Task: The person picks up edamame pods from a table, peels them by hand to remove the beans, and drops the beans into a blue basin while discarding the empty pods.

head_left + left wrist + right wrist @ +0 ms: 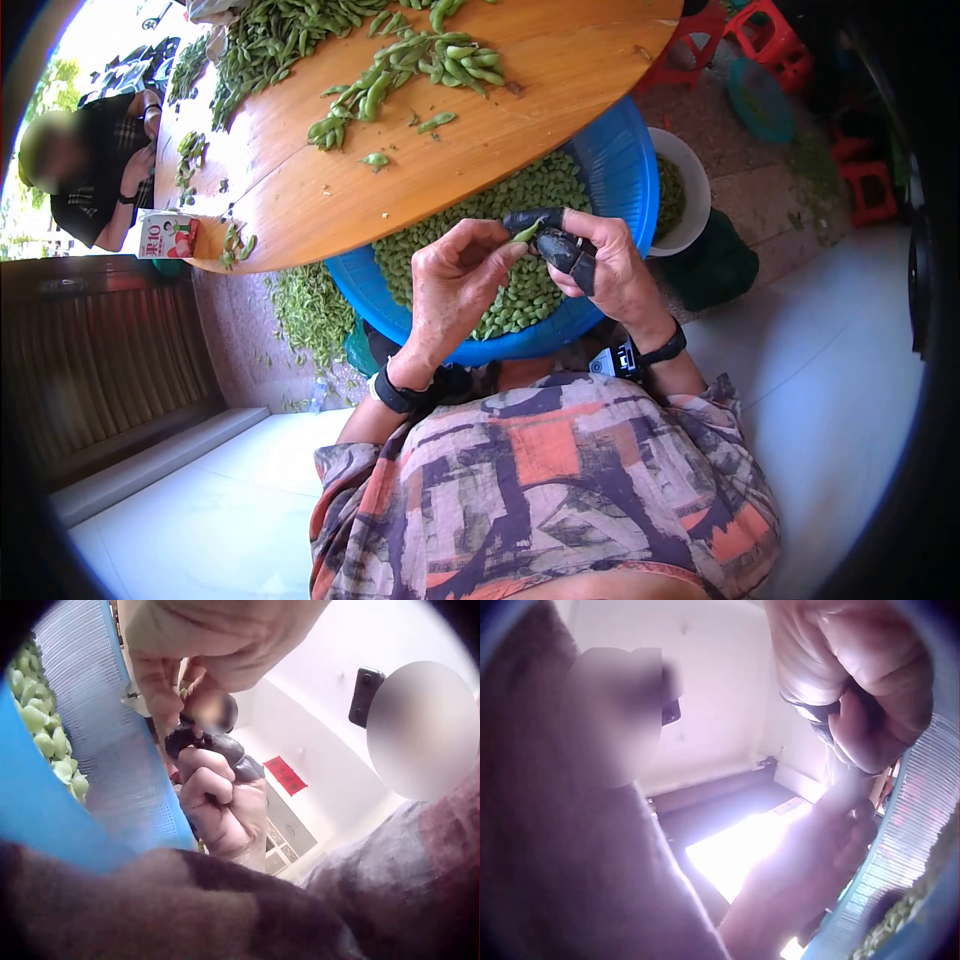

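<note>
Over a blue plastic basket (625, 165) full of shelled green soybeans (520, 305), both hands meet at one green soybean pod (526, 233). My left hand (452, 285) pinches its near end between thumb and forefinger. My right hand (615, 265) wears black covers (568, 255) on thumb and forefinger and grips the pod's other end between them. From the left wrist, the right hand (225, 791) shows its other fingers curled, while the left hand (217, 637) comes down from above. The right wrist view shows the right hand (855, 682) beside the basket wall; the pod is hidden there.
A wooden table (300, 200) overhangs the basket, with heaped pods (270, 50) and a carton (168, 236) on it. Empty-looking hulls (310, 310) lie on the floor at left. A white bucket (700, 190) and red stools (765, 40) stand right. Another person (105, 165) sits at far left.
</note>
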### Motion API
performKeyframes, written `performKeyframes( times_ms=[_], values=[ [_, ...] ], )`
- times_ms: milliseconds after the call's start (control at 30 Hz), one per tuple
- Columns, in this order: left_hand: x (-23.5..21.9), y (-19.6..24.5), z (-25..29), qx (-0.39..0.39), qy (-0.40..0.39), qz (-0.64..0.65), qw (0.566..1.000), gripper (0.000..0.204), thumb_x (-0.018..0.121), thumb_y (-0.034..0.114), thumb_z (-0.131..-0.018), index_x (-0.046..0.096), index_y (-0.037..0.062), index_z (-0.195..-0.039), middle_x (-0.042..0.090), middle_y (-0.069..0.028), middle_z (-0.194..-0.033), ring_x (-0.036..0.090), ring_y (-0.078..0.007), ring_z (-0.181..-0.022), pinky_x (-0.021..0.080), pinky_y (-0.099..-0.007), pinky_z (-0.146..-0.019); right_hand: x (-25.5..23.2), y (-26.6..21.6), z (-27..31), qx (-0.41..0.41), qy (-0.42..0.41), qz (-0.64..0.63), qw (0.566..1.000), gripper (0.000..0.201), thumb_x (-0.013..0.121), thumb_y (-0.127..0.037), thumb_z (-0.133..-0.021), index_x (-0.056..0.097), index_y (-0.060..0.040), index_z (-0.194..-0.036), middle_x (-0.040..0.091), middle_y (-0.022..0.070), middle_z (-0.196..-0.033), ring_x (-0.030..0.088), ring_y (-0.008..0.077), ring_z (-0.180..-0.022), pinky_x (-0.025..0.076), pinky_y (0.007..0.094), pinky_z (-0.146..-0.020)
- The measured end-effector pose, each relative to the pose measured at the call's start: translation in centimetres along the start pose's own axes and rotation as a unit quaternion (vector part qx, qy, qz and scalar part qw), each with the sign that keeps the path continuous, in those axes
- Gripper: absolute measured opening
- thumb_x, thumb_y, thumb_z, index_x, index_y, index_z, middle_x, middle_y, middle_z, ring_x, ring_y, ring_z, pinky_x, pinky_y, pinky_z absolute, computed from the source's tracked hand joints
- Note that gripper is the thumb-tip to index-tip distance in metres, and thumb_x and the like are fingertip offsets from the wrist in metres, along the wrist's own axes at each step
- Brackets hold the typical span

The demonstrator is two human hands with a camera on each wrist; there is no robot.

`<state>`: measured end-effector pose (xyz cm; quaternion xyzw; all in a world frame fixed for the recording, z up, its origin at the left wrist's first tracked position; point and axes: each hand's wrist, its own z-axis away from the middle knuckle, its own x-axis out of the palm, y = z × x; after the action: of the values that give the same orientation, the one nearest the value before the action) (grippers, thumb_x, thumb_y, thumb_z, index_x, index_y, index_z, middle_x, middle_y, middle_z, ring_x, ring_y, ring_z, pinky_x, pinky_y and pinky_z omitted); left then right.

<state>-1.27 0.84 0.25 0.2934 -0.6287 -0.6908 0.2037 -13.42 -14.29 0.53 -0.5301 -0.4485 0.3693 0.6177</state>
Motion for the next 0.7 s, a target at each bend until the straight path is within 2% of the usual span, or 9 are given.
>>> performKeyframes(
  times_ms=[100,167,200,267,333,400,467,533,700],
  values=[
    [-0.6,0.0,-0.2,-0.115,-0.053,0.181,0.975,0.013,0.067,0.008,-0.091,0.063,-0.002,-0.097,0.063,-0.0059,-0.07,0.057,-0.0094,-0.052,0.041,-0.02,-0.043,-0.2,0.2,0.0,0.039,-0.013,-0.039,0.998,0.02,0.045,-0.009,-0.093,0.063,-0.0017,-0.09,0.054,-0.0032,-0.063,0.048,0.0018,-0.053,0.036,0.0189,-0.046],
    [-0.9,-0.7,-0.4,-0.202,-0.164,0.434,0.863,0.004,0.063,0.005,-0.092,0.061,0.0012,-0.091,0.062,-0.0075,-0.065,0.06,-0.0138,-0.052,0.041,-0.0223,-0.039,-0.3,0.0,-0.1,0.077,-0.039,-0.17,0.982,0.02,0.045,-0.009,-0.093,0.063,-0.0014,-0.092,0.054,-0.0031,-0.064,0.047,0.0018,-0.053,0.036,0.0185,-0.046],
    [-0.8,-1.1,-0.5,-0.202,-0.165,0.434,0.862,0.004,0.063,0.005,-0.092,0.061,0.0012,-0.091,0.062,-0.0075,-0.065,0.06,-0.0138,-0.052,0.041,-0.0223,-0.039,-0.3,-0.1,-0.1,0.112,-0.065,-0.298,0.946,0.021,0.045,-0.01,-0.094,0.063,-0.001,-0.094,0.054,-0.003,-0.064,0.047,0.0018,-0.053,0.036,0.0182,-0.046],
    [-0.7,-1.8,-0.5,-0.206,-0.211,0.496,0.816,0.004,0.061,0.005,-0.093,0.06,0.0019,-0.095,0.062,-0.0097,-0.067,0.06,-0.0168,-0.051,0.039,-0.0239,-0.038,-0.6,0.4,-0.1,0.107,-0.068,-0.294,0.947,0.021,0.045,-0.011,-0.095,0.063,-0.0009,-0.095,0.055,-0.0031,-0.065,0.048,0.0016,-0.054,0.035,0.0179,-0.046],
    [-0.3,-1.1,-0.4,-0.204,-0.187,0.493,0.825,0.007,0.064,0.004,-0.091,0.059,0.0023,-0.096,0.063,-0.0087,-0.069,0.059,-0.0139,-0.051,0.041,-0.0228,-0.041,-0.6,0.5,-0.1,0.102,-0.071,-0.291,0.949,0.022,0.045,-0.013,-0.096,0.063,-0.0007,-0.097,0.055,-0.0032,-0.066,0.048,0.0014,-0.055,0.035,0.0175,-0.045],
    [0.0,-0.6,-0.3,-0.13,-0.139,0.296,0.936,0.014,0.069,0.005,-0.088,0.059,0.003,-0.097,0.062,-0.0061,-0.069,0.058,-0.0108,-0.053,0.044,-0.0219,-0.044,-0.3,0.1,0.0,0.051,0.002,-0.067,0.996,0.019,0.049,-0.012,-0.093,0.064,-0.0008,-0.094,0.054,-0.0029,-0.065,0.049,0.0022,-0.058,0.037,0.0191,-0.047],
    [0.3,0.0,0.1,-0.146,-0.091,0.21,0.962,0.014,0.073,0.007,-0.086,0.06,0.003,-0.091,0.062,-0.0024,-0.067,0.056,-0.0078,-0.054,0.046,-0.0209,-0.048,0.6,-0.1,0.0,0.032,0.017,0.013,0.999,0.017,0.049,-0.01,-0.091,0.064,-0.001,-0.091,0.054,-0.0022,-0.065,0.05,0.0026,-0.058,0.039,0.0204,-0.048],
    [0.3,-0.8,0.2,-0.013,-0.052,-0.036,0.998,0.014,0.072,0.009,-0.087,0.062,0.0025,-0.082,0.062,-0.0004,-0.064,0.057,-0.0065,-0.055,0.046,-0.0212,-0.049,0.9,0.0,-0.1,0.014,0.032,0.093,0.995,0.015,0.05,-0.008,-0.089,0.064,-0.0013,-0.089,0.054,-0.0015,-0.064,0.05,0.0031,-0.059,0.04,0.0217,-0.049],
    [-1.1,-0.3,-0.6,-0.125,-0.154,0.087,0.976,0.03,0.05,0.022,-0.102,0.066,-0.0027,-0.095,0.068,-0.0073,-0.076,0.063,-0.0107,-0.062,0.048,-0.0235,-0.052,1.0,-0.1,-0.3,0.049,0.054,0.037,0.997,0.01,0.049,0.0,-0.083,0.059,-0.0014,-0.08,0.053,0.001,-0.063,0.05,0.0034,-0.061,0.041,0.0246,-0.052]
  ],
)
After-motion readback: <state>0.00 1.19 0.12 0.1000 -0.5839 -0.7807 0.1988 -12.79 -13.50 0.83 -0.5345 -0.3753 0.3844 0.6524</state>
